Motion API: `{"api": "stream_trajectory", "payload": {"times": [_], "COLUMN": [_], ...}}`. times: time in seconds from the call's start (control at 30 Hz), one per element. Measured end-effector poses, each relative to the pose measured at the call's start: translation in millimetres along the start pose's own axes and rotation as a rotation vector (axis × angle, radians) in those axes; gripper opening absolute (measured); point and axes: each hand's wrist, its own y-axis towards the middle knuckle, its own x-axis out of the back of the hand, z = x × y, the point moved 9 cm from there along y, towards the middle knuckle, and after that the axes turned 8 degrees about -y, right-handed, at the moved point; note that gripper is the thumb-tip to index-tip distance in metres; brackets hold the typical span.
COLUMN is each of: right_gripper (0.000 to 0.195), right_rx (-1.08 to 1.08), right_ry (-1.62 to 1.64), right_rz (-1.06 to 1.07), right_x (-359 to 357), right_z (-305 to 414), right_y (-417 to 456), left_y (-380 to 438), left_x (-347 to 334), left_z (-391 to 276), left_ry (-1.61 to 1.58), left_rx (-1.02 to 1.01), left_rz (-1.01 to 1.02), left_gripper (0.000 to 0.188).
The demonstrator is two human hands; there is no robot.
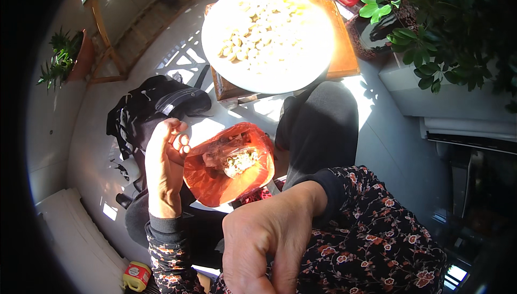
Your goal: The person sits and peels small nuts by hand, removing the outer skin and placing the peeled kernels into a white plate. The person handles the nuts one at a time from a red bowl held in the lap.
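My left hand (169,156) is beside the left rim of a red plastic bag (214,187), its fingers curled. Whether it holds anything small is hidden. Inside the open bag lies a heap of pale scraps (240,164) with bits of clear film. Raised close to the camera, my right hand (266,237) is bent downward, its fingertips out of sight below the picture's edge. Beyond the bag, a large round white tray (307,64) bears many small, rounded, tan pieces (258,37). Strong sunlight washes out much of the tray.
The tray rests on a brown wooden stand (343,43). Dark fabric (137,104) lies at the left, near a potted plant (76,57) and a wooden frame (105,39). A leafy plant (428,47) leans in at the right. A yellow container (136,276) stands at lower left.
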Motion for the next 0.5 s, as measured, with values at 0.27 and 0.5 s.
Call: {"api": "stream_trajectory", "payload": {"times": [0.27,0.5], "right_gripper": [0.017,0.016], "right_rx": [0.043,0.06], "right_ry": [0.054,0.036], "right_rz": [0.115,0.18], "right_x": [-13,-26], "right_z": [-4,-5], "right_y": [3,6], "left_y": [2,2], "left_x": [-14,-12], "left_z": [9,9], "left_ry": [0.006,-0.006], "left_rx": [0.031,0.018], "left_rz": [0.103,0.125], "left_gripper": [0.017,0.013]}}
